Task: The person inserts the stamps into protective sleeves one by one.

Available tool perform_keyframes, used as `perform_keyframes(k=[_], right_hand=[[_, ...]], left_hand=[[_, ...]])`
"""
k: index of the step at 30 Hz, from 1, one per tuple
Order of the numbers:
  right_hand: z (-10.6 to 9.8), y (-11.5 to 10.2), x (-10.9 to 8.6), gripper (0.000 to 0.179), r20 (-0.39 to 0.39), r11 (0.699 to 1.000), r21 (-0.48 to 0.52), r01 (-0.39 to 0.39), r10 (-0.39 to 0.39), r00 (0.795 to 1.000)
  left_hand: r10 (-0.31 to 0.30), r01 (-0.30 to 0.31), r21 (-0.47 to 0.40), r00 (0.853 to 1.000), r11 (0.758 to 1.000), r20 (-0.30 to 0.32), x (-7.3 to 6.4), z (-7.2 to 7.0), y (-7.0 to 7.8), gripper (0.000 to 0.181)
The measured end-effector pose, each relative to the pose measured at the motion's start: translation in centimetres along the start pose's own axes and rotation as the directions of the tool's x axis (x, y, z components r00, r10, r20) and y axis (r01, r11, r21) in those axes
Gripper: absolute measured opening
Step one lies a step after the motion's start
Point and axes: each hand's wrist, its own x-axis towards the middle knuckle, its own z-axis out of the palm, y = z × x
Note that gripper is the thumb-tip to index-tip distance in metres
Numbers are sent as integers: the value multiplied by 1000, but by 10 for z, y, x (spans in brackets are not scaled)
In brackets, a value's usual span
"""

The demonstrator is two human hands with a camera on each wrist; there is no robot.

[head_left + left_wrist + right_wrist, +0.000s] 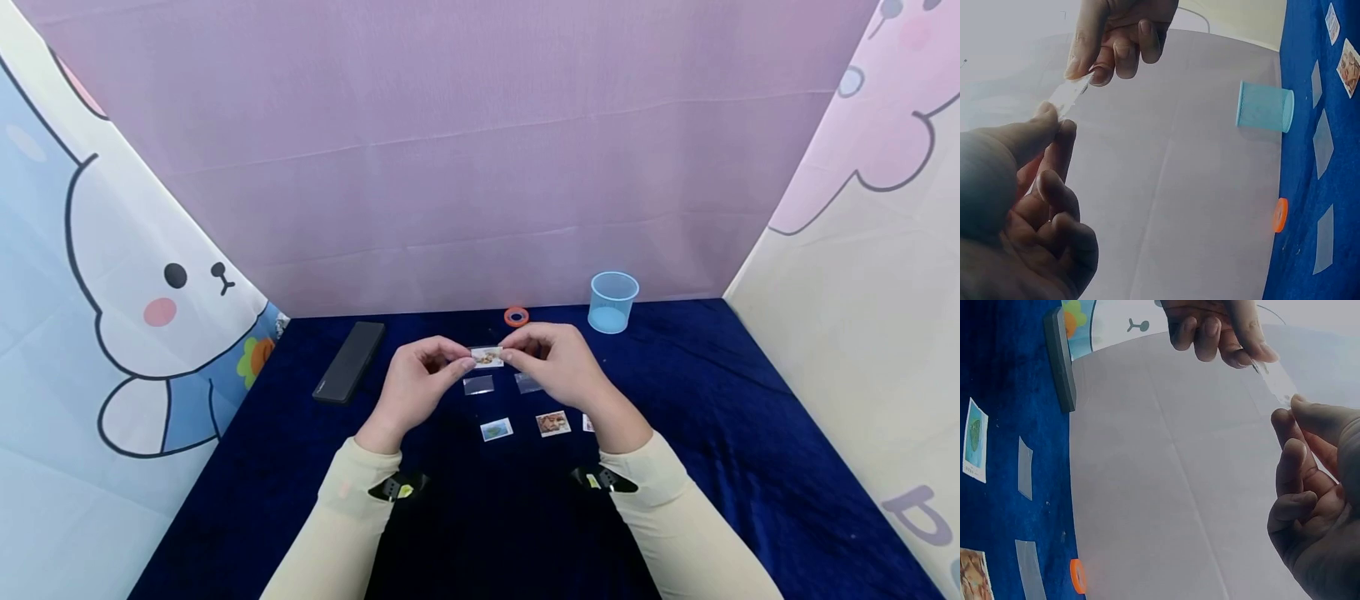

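Observation:
Between the two hands is a small picture card (487, 357), raised above the blue cloth. My left hand (416, 379) pinches its left end between thumb and forefinger. The right end is pinched the same way by my right hand (558, 362). In the left wrist view the card (1071, 95) looks pale and glossy, seen at a slant. Below the hands lie small clear plastic pieces (478, 385), one partly covered by the right hand. Nearer to me are a green-and-blue picture card (496, 429), a brown picture card (553, 423) and another card (588, 423) half hidden by the right wrist.
A dark grey flat box (348, 362) lies to the left on the blue cloth (735, 417). At the back are an orange tape roll (516, 323) and a light blue mesh cup (609, 321). Fabric walls (487, 167) enclose the back and both sides.

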Motion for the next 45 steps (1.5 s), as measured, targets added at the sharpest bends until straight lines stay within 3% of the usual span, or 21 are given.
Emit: perform_keyframes(k=[6,27,45], right_hand=[[-3,-1,-1,8,19,1000,7,3,-3,1000],[1,4,0,6,55,997,-66,40,-36,998],[3,3,0,3,60,999,-30,31,-29,998]], left_hand=[[-5,5,-12,1000,1000,-23,1,-1,0,9],[-5,5,15,1000,1000,20,-1,-1,4,11],[4,-5,19,1000,1000,28,0,1,3,7]])
